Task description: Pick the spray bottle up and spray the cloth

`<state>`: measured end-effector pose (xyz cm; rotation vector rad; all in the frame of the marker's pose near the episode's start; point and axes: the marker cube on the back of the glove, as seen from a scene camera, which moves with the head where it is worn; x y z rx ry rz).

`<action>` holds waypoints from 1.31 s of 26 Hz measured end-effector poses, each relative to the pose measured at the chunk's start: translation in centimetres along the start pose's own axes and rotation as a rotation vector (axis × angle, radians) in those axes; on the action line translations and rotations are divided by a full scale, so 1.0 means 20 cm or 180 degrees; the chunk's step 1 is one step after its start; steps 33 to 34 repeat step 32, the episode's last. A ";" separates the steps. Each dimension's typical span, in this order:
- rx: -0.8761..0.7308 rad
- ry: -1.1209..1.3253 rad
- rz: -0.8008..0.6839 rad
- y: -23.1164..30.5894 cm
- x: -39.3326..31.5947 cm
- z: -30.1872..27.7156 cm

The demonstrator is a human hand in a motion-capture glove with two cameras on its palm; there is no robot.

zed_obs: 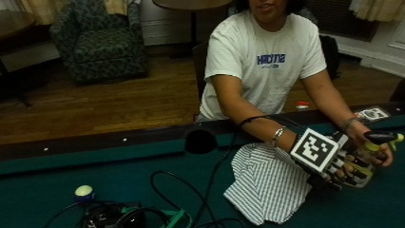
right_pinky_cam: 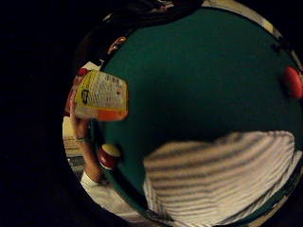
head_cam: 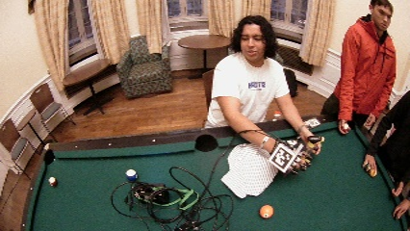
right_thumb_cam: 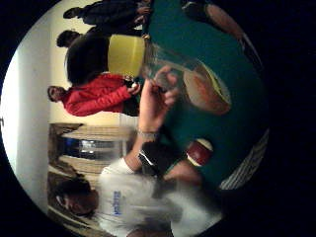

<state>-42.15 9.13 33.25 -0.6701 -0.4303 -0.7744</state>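
Note:
A striped white and grey cloth (zed_obs: 265,185) (right_pinky_cam: 222,175) (head_cam: 247,171) lies crumpled on the green felt in front of the person. The clear spray bottle (zed_obs: 369,159) (right_pinky_cam: 100,97) (right_thumb_cam: 182,79), with a black trigger head and an orange-yellow label, hangs upright above the felt to the right of the cloth. The bare left hand (zed_obs: 376,148) (right_thumb_cam: 155,103) grips it. My gloved right hand (zed_obs: 329,166) (head_cam: 291,159) hovers over the cloth's right edge, palm toward the bottle. Its fingers (zed_obs: 351,170) are loosely bent just in front of the bottle's lower part. The palm views show a gap between palm and bottle.
A red and white ball (right_pinky_cam: 109,156) (right_thumb_cam: 199,152) sits by the rail near the person, and a red ball (right_pinky_cam: 293,81) farther out. An orange ball (head_cam: 266,211), a blue-white ball (zed_obs: 83,191), a cable tangle (head_cam: 166,197) and a side pocket (zed_obs: 200,141) lie left of the cloth.

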 end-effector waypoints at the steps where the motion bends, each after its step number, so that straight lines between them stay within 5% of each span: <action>1: 0.0025 0.0248 -0.0039 0.03 0.00 -0.01; 5: -0.0043 0.1040 -0.0235 0.21 0.01 -0.07; 19: 0.0047 0.1725 -0.0397 0.92 0.00 -0.54; 34: 0.0374 0.1873 -0.0302 1.12 -0.11 -0.93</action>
